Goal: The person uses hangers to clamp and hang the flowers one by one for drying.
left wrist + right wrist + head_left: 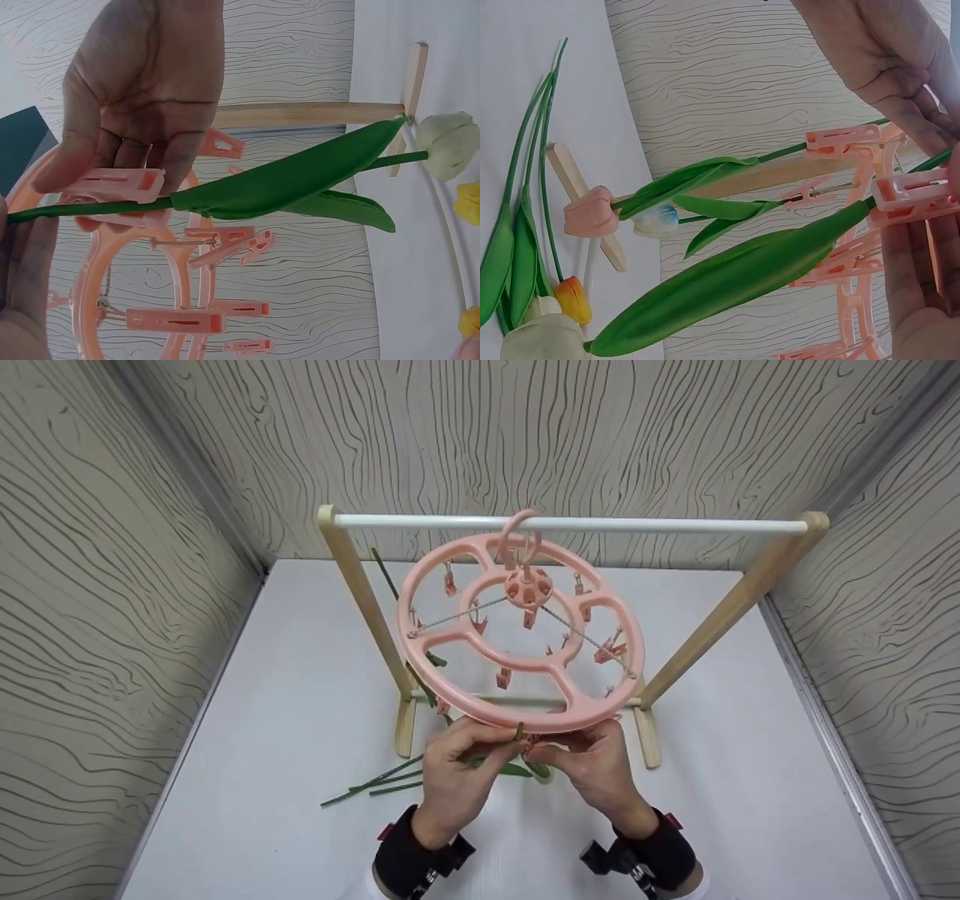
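Pink clip hanger (525,630) on rail (570,523), stems (375,784)

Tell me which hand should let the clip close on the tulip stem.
Probably the right hand: its fingers already pinch the pink clip, with the stem lying in it. The left hand is busy holding the stem's end.

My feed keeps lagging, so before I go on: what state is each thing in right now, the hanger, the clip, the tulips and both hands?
Round clip hanger: hooked on the white rail, tilted.
Clip at near rim: stem lies in it.
White tulip: stem in that clip.
Pink tulip: clipped, hanging.
Loose tulips: lying on table.
Left hand: pinches the white tulip's stem.
Right hand: grips the clip.
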Demonstrator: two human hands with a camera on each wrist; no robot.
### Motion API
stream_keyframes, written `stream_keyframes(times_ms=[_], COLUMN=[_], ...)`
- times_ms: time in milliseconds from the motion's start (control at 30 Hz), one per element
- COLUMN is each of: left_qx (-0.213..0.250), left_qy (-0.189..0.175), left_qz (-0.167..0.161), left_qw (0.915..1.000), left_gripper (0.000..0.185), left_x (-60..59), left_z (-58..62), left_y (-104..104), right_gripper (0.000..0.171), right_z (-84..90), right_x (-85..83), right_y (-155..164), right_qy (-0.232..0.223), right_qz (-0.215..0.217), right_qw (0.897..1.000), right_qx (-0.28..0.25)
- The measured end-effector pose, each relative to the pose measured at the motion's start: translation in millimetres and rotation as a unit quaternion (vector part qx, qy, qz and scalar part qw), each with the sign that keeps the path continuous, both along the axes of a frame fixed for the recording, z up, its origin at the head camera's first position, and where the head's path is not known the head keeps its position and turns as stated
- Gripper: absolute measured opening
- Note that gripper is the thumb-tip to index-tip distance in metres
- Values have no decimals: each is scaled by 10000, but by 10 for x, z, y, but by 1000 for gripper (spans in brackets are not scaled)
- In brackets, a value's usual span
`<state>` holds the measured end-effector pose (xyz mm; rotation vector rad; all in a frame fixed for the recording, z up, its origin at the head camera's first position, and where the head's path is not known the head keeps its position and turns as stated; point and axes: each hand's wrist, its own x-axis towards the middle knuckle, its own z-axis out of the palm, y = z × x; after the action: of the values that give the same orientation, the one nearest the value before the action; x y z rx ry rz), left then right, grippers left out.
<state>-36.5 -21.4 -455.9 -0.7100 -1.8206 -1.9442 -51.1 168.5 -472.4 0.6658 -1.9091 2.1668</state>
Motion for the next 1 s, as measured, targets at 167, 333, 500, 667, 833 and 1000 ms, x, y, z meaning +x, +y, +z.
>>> stream_keyframes(times_ms=[167,333,500,667,833,1000], left_qx=[88,88,13,-40,33,61], left_qy=[201,304,202,336,203,139], left_qz=[-28,31,96,79,-9,0], left_qw=[9998,9995,9997,9994,9998,9999], left_gripper=[21,23,22,21,20,23], left_x=[-13,-31,-42,-79,-84,-74], left_z=[-16,-16,-3,-36,-49,-52], left_y=[2,-10,-32,-52,-60,-65], right_gripper=[53,54,49,52,55,53], right_z=[0,-13,-34,-60,-102,-157], right_x=[-1,8,14,22,31,51], right_y=[-11,-2,25,59,104,153], right_qy=[-11,54,97,156,144,134], right_qz=[171,253,272,170,46,10], right_qw=[9997,9996,9991,9991,9989,9983], right_qx=[-155,85,315,368,454,575])
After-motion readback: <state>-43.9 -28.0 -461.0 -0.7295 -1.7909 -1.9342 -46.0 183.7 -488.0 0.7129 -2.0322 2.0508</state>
